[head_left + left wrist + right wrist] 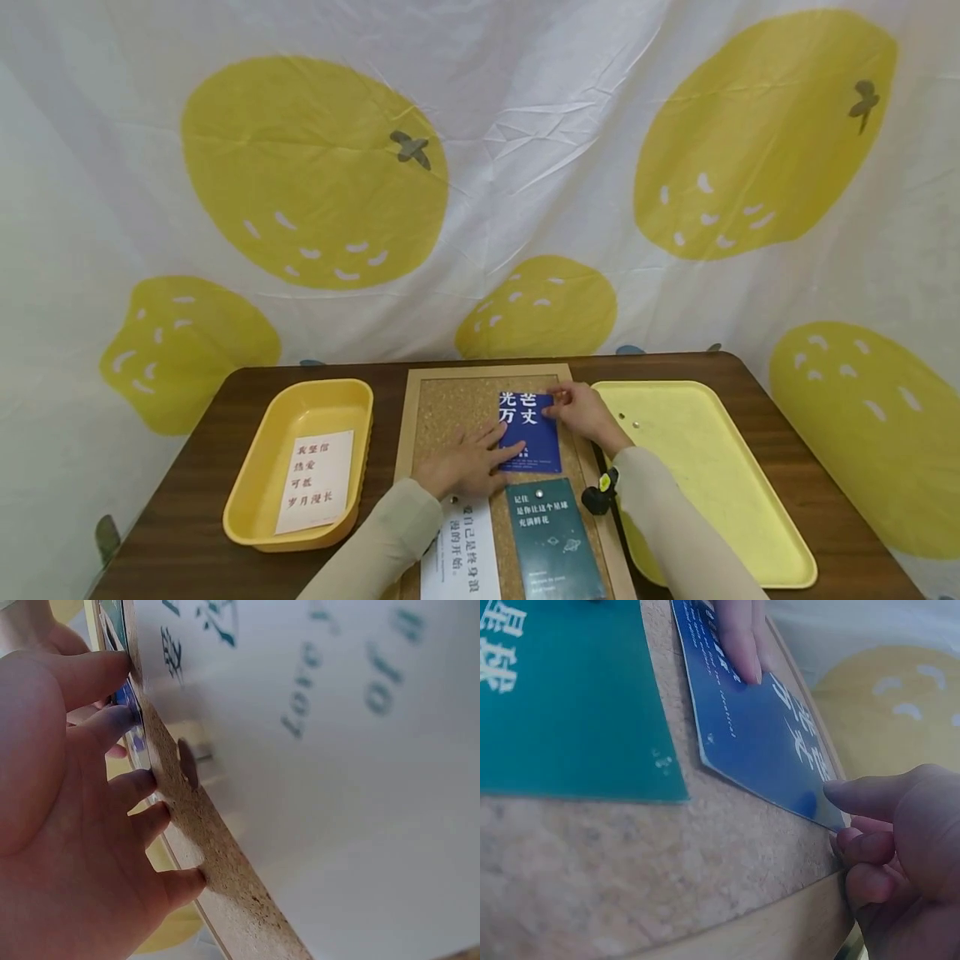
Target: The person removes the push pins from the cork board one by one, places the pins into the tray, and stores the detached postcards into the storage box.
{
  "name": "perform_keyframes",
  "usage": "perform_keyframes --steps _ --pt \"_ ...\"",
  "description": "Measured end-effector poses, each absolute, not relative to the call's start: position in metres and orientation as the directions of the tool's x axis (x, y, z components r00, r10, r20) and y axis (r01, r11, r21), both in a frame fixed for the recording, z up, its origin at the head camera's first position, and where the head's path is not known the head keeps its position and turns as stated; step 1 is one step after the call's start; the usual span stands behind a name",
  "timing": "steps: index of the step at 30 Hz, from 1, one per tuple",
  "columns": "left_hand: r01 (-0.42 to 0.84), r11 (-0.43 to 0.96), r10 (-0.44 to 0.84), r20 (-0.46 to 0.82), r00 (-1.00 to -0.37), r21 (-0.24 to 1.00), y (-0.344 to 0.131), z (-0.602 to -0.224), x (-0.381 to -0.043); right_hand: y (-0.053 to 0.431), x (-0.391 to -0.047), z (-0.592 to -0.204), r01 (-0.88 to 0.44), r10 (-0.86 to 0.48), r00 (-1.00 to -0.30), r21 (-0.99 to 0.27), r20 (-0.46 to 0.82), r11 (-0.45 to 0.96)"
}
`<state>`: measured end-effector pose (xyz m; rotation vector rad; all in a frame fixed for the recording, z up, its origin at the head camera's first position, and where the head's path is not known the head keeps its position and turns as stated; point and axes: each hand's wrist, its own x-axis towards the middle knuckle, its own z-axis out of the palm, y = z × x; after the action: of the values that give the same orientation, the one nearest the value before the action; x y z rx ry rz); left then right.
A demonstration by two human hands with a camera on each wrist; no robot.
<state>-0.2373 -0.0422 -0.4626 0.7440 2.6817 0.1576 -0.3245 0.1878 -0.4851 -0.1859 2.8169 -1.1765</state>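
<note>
Brown desk [206,467], btm of frame. On it: cork board [453,404], btm ctr; yellow tray [712,483], lower R; yellow tub [270,433], lower L. Green card [555,542] on board, btm ctr. L hand [465,467]: fingers spread, tips on board & blue card [540,437]. R hand [585,412]: grip pinches R edge of blue card, which is on board, lower ctr, just above green card.

on the blue card [537,433] stands 光芒万丈, over small print too fine to read; the green card [557,546] bears 记住 是你让这个星球 充满鲜花; the white card [318,482] in the yellow basin [318,408] says 我坚信 热爱 可抵 岁月漫长. the white sheet [452,575] on the corkboard [453,408] reads 爱自己是终身浪漫的开始, with "love" and "of a" legible up close.
</note>
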Motion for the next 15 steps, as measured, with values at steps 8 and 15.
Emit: perform_keyframes --steps 8,15 --pt "0.485 0.850 0.526 -0.296 -0.797 0.207 -0.0430 -0.4625 -0.2385 0.1878 -0.3281 -0.4868 -0.093 -0.143 -0.990 -0.700 -0.014 0.708" --pt "0.471 0.859 0.512 -0.310 -0.801 0.202 -0.0420 -0.4621 -0.2377 0.1871 -0.3284 -0.4890 -0.100 -0.142 -0.990 -0.688 -0.005 0.719"
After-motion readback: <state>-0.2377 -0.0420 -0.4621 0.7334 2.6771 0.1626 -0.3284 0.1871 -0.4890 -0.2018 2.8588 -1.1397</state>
